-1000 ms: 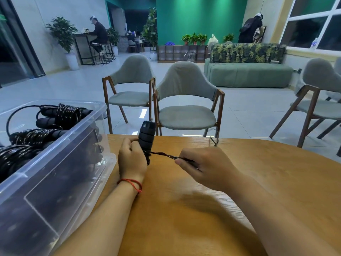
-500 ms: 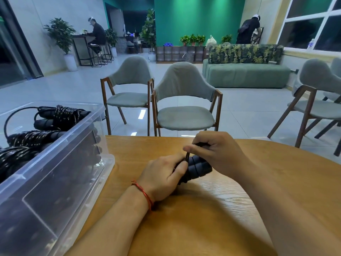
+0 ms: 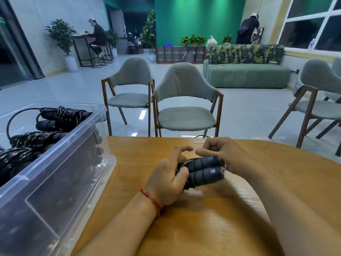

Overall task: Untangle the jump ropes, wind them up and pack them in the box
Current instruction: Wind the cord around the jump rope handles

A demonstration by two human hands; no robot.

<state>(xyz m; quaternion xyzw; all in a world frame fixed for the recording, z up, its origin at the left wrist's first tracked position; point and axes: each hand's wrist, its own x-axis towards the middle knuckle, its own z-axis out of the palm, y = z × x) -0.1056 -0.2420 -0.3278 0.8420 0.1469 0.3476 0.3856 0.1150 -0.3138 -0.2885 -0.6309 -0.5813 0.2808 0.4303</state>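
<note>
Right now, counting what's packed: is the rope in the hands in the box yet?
Out. Both jump rope handles lie over the table, held beside the box.

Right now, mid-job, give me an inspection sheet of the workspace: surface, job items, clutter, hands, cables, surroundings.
Surface: wooden table, bare around the hands.
Job's things: two black foam jump rope handles lying side by side, held over the table; clear plastic box on the left, already holding several wound jump ropes.
Clutter: nothing seen.
Hands: left hand grips the handles' left end; right hand is at their far right end, thumb and fingers curled above them.
Cables: one loose rope loop arching up from the ropes in the box.
Surroundings: grey chair directly beyond the table edge, green sofa, people far off.
</note>
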